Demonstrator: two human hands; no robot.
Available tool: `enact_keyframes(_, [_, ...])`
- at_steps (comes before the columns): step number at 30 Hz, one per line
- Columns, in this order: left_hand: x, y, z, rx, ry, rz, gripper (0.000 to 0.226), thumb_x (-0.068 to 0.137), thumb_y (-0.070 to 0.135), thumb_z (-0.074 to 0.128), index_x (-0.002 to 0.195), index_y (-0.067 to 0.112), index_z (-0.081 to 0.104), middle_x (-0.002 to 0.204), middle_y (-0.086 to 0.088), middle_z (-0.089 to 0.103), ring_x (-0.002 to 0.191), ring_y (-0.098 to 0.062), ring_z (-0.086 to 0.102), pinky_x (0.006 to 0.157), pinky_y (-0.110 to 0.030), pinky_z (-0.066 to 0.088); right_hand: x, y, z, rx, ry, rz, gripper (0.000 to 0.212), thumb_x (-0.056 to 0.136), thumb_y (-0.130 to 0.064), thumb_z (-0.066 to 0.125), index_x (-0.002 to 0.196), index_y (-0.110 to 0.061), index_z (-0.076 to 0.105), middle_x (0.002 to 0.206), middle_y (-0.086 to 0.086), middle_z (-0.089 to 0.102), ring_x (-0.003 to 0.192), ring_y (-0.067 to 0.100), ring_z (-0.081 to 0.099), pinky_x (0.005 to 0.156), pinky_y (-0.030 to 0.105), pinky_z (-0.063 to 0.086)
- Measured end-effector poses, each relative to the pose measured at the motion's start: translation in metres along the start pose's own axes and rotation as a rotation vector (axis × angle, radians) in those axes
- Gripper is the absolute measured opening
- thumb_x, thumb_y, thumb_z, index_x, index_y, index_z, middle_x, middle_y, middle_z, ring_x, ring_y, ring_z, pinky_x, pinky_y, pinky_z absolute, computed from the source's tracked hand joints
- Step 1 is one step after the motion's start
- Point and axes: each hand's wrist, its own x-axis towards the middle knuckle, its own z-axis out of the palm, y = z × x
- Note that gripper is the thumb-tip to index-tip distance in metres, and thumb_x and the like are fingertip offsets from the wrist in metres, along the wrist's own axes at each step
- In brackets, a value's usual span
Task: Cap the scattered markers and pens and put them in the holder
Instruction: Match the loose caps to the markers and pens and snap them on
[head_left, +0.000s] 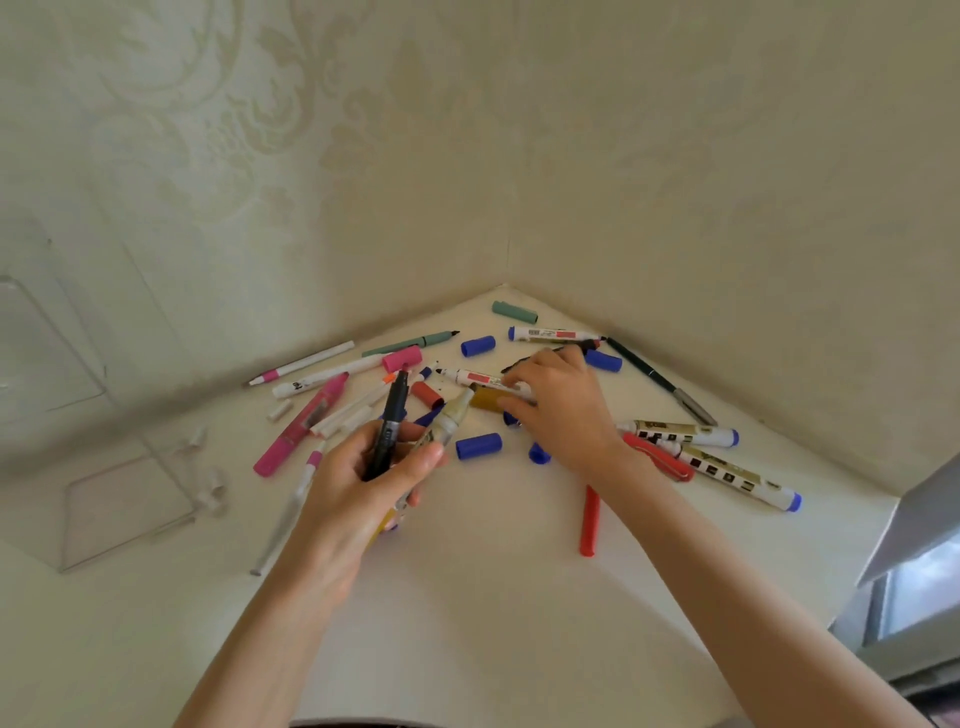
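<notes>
Now left hand (358, 483) grips markers (390, 415) — right hand (561, 410) touches gold cap (485, 398)

The right hand (563, 410) hides part of a mustard cap (485, 397).

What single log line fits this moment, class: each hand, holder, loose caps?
left hand grips black marker, gold marker | right hand touches white marker, grasp unclear | clear holder at left | blue caps loose

Soft even daylight, faint shadows, wide-angle bending at edges, slightly soft focus
</notes>
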Motion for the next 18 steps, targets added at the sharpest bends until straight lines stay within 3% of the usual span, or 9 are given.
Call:
enact_keyframes(3, [0.000, 0.000, -0.005, -0.008, 0.016, -0.008, 0.013, 0.076, 0.015, 0.070, 0.085, 0.009, 0.064, 0.075, -0.019, 0.055, 0.054, -0.017, 0.048, 0.054, -0.032, 0.040, 0.019, -0.012, 0.016, -0.138, -0.134, -0.047, 0.037, 0.090, -0.042, 0.051, 0.119, -0.019, 0.058, 0.118, 0.002, 0.054, 0.116, 0.022, 0.039, 0.097, 0.034, 0.032])
enact_keyframes(5, [-0.002, -0.001, -0.010, 0.006, 0.020, -0.013, 0.016, 0.074, 0.017, 0.071, 0.087, 0.010, 0.064, 0.075, -0.015, 0.061, 0.054, -0.016, 0.052, 0.058, -0.036, 0.046, 0.023, -0.013, 0.021, -0.117, -0.075, -0.051, 0.033, 0.090, -0.038, 0.054, 0.115, -0.017, 0.059, 0.111, 0.002, 0.058, 0.110, 0.020, 0.045, 0.095, 0.033, 0.037])
enact_keyframes(6, [-0.003, -0.001, -0.013, 0.008, 0.018, -0.014, 0.021, 0.071, 0.021, 0.072, 0.088, 0.011, 0.065, 0.073, -0.013, 0.062, 0.055, -0.016, 0.053, 0.061, -0.039, 0.049, 0.020, -0.014, 0.017, 0.022, 0.003, -0.004, 0.030, 0.090, -0.036, 0.056, 0.112, -0.016, 0.060, 0.106, 0.001, 0.062, 0.104, 0.018, 0.051, 0.090, 0.029, 0.041])
enact_keyframes(8, [-0.005, 0.000, -0.016, 0.030, -0.002, -0.004, 0.030, 0.065, 0.029, 0.073, 0.088, 0.013, 0.064, 0.063, -0.006, 0.060, 0.056, -0.018, 0.055, 0.063, -0.040, 0.050, 0.006, -0.020, -0.001, 0.579, 0.088, 0.196, 0.029, 0.091, -0.030, 0.056, 0.117, -0.018, 0.058, 0.097, -0.002, 0.066, 0.092, 0.012, 0.060, 0.077, 0.020, 0.048])
enact_keyframes(10, [-0.006, 0.000, -0.015, 0.068, -0.027, 0.016, 0.030, 0.062, 0.031, 0.072, 0.086, 0.015, 0.063, 0.057, 0.000, 0.060, 0.056, -0.017, 0.055, 0.059, -0.036, 0.048, -0.012, -0.026, -0.017, 1.173, 0.065, 0.330, 0.032, 0.093, -0.025, 0.053, 0.125, -0.025, 0.052, 0.097, 0.001, 0.069, 0.088, 0.011, 0.065, 0.078, 0.022, 0.051])
enact_keyframes(11, [-0.006, 0.000, -0.013, 0.081, -0.038, 0.024, 0.029, 0.062, 0.031, 0.072, 0.085, 0.016, 0.063, 0.058, 0.001, 0.062, 0.055, -0.016, 0.053, 0.055, -0.032, 0.045, -0.021, -0.028, -0.021, 1.336, 0.049, 0.366, 0.032, 0.094, -0.023, 0.052, 0.126, -0.025, 0.052, 0.100, 0.004, 0.069, 0.089, 0.014, 0.065, 0.081, 0.027, 0.051])
enact_keyframes(14, [-0.006, 0.000, -0.006, 0.075, -0.066, 0.019, 0.023, 0.068, 0.028, 0.072, 0.087, 0.017, 0.065, 0.072, -0.006, 0.070, 0.054, -0.014, 0.051, 0.050, -0.027, 0.034, -0.036, -0.032, -0.022, 1.542, 0.027, 0.429, 0.026, 0.092, -0.023, 0.053, 0.116, -0.019, 0.060, 0.102, 0.008, 0.070, 0.091, 0.019, 0.065, 0.084, 0.032, 0.050])
enact_keyframes(18, [-0.009, 0.000, -0.003, 0.082, -0.063, 0.008, 0.020, 0.076, 0.016, 0.069, 0.094, 0.008, 0.062, 0.078, -0.005, 0.073, 0.054, -0.014, 0.049, 0.047, -0.024, 0.032, -0.047, -0.038, -0.017, 1.485, 0.013, 0.438, 0.022, 0.088, -0.021, 0.058, 0.109, -0.017, 0.062, 0.090, 0.005, 0.073, 0.083, 0.015, 0.069, 0.077, 0.029, 0.052])
